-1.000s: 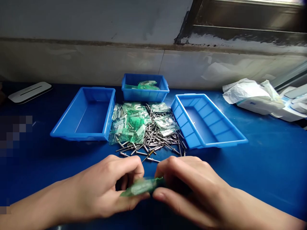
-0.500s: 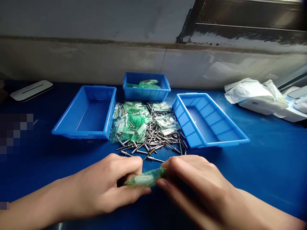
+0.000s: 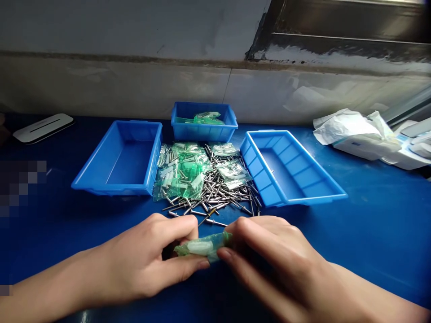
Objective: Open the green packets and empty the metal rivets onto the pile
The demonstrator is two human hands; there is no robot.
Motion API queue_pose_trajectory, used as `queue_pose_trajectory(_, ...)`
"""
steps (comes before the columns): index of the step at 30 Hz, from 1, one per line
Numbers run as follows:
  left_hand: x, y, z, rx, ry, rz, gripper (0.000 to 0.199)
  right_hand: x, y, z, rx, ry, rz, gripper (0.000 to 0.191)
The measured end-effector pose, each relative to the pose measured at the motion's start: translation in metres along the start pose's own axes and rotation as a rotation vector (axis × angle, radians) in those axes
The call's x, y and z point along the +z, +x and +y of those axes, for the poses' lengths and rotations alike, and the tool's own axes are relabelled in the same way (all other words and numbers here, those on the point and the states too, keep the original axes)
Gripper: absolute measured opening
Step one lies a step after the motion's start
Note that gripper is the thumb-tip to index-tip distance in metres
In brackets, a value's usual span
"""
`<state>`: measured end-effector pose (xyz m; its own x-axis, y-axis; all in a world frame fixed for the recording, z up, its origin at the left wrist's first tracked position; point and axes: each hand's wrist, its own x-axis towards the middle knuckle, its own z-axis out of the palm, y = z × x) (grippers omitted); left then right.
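Observation:
A small green plastic packet [image 3: 200, 246] with something white inside is stretched between my two hands, low in the middle of the head view. My left hand [image 3: 151, 258] grips its left end between thumb and curled fingers. The right end is pinched by my right hand [image 3: 276, 260]. Just beyond my hands lies a loose pile of metal rivets and screws [image 3: 215, 190]. Green packets [image 3: 190, 172] lie on the pile's left part, and clear packets [image 3: 233, 172] with white pieces lie on its right.
Blue bins stand left [image 3: 150, 161], behind [image 3: 204, 133] and right [image 3: 266, 179] of the pile; the back one holds green packets. A white flat device [image 3: 43, 128] lies far left. White crumpled material [image 3: 350, 128] sits at the right on the blue table [image 3: 377, 224].
The packet between my hands has tilted slightly, and its white content shows more clearly. Both hands keep their hold. The whole view has shifted very slightly.

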<state>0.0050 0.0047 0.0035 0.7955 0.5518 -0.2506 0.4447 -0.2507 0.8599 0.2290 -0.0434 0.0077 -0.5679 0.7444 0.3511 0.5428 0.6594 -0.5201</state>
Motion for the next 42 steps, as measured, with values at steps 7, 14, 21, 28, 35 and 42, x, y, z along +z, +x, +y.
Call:
queue_pose_trajectory(7,-0.0014,-0.0011,0.0024,-0.012,-0.017,0.0,0.031,0.0004,-0.001,0.0004,0.013,-0.001,-0.016,0.023)
queue_pose_trajectory(14,-0.0013,-0.003,0.0021,-0.004,-0.026,-0.041,0.033,-0.0045,0.0009,-0.001,0.179,0.248,-0.08,0.012)
queue_pose_trajectory(21,-0.0023,-0.0042,0.0037,-0.011,-0.107,-0.019,0.027,-0.0067,0.003,-0.0021,0.223,0.319,-0.085,0.019)
queue_pose_trajectory(28,-0.0017,-0.0062,0.0064,0.086,0.007,0.088,0.031,-0.0039,0.0005,-0.0017,0.204,0.208,-0.004,0.021)
queue_pose_trajectory(35,-0.0005,-0.0082,-0.0004,0.145,0.121,0.107,0.033,-0.0048,0.0033,-0.0044,0.195,0.323,0.003,0.032)
queue_pose_trajectory(42,0.0011,-0.0023,0.0028,0.394,-0.028,0.18,0.017,-0.0015,0.0009,0.001,0.287,0.281,-0.055,0.038)
